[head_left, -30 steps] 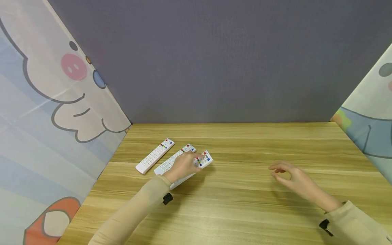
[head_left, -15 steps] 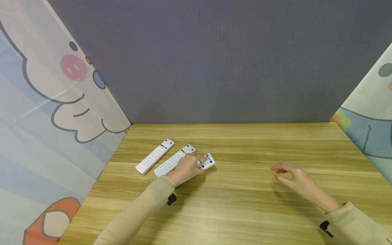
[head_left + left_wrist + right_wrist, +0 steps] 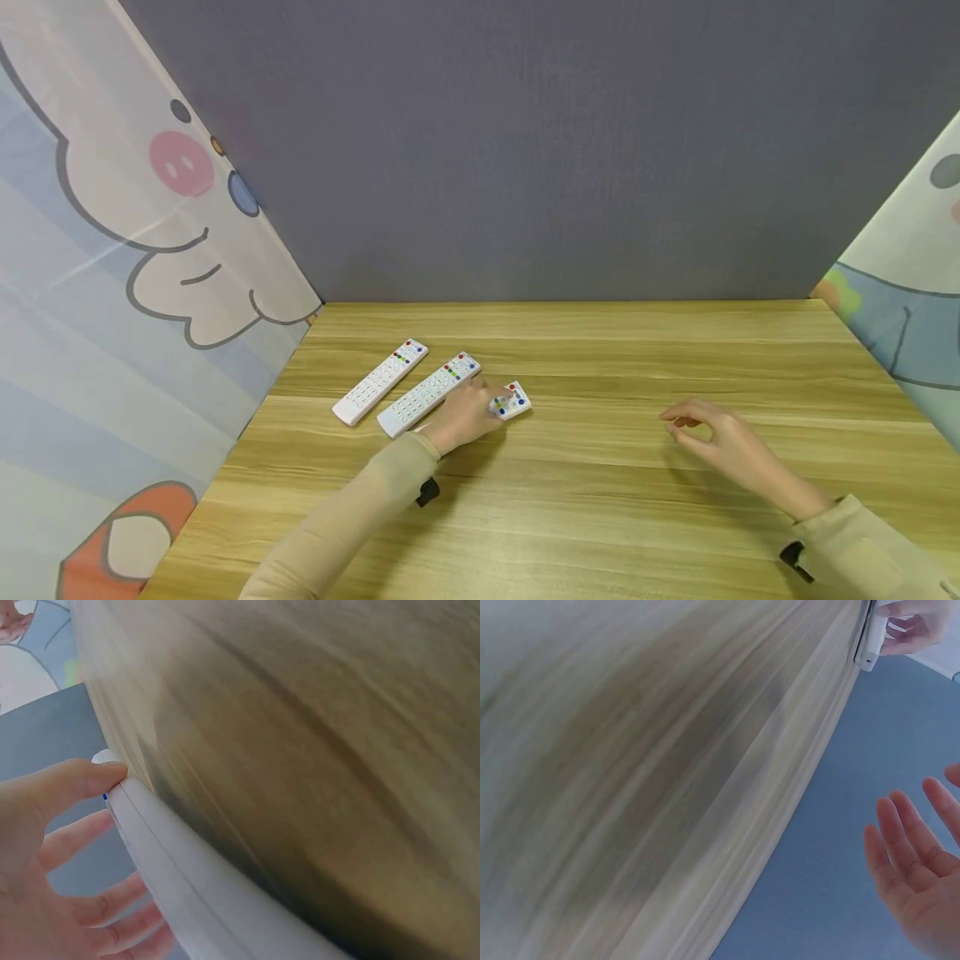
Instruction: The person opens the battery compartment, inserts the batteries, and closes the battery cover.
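Note:
My left hand point(image 3: 467, 412) grips a white remote control point(image 3: 516, 405) by its sides, the thumb along the near edge and fingers on the far edge. Its top end with red and blue buttons shows beyond the fingers; most of the keypad is hidden under the hand. In the left wrist view the thumb presses the pale side of this remote control point(image 3: 191, 870), low over the wood. Two more white remote controls lie to the left: a middle one point(image 3: 423, 398) and a leftmost one point(image 3: 380, 383). My right hand point(image 3: 723, 437) hovers at the right, fingers loosely curved, holding nothing.
The wood-grain table point(image 3: 585, 508) runs back to a dark grey panel point(image 3: 555, 150). Cartoon-printed cloth hangs along the left side point(image 3: 112, 275) and the right side point(image 3: 911, 275). The remote controls lie slanted, roughly parallel to each other.
My left hand has moved slightly right and lower with its remote control, uncovering more of the middle one. The right hand has stayed almost still.

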Available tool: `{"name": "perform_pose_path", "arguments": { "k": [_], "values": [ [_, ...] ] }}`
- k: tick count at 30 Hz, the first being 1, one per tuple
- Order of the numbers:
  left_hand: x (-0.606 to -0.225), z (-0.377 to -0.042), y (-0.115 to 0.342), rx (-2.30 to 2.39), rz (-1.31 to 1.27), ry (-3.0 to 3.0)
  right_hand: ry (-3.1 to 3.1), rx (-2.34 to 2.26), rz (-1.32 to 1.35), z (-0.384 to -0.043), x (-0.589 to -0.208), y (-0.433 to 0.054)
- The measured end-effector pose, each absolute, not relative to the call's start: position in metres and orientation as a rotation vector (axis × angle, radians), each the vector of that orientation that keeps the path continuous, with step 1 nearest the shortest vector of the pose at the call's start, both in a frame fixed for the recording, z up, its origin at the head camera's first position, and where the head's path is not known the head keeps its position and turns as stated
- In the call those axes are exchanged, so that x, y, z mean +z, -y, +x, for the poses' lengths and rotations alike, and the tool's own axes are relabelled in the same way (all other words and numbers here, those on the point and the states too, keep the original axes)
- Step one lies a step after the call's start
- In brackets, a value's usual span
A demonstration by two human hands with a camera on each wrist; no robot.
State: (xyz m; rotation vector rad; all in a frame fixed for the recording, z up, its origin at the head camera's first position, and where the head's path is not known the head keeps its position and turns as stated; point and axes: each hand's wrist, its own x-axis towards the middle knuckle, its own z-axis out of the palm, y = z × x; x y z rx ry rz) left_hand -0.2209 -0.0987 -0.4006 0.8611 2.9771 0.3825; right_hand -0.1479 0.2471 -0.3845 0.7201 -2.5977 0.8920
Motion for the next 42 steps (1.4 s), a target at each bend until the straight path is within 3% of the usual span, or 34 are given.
{"name": "perform_pose_path", "arguments": {
  "k": [42],
  "values": [
    [-0.4038,-0.2169,0.0995,0.41,0.847,-2.919,2.621,0.893,0.72,-0.1486,-0.3848,-0.2449]
  ]
}}
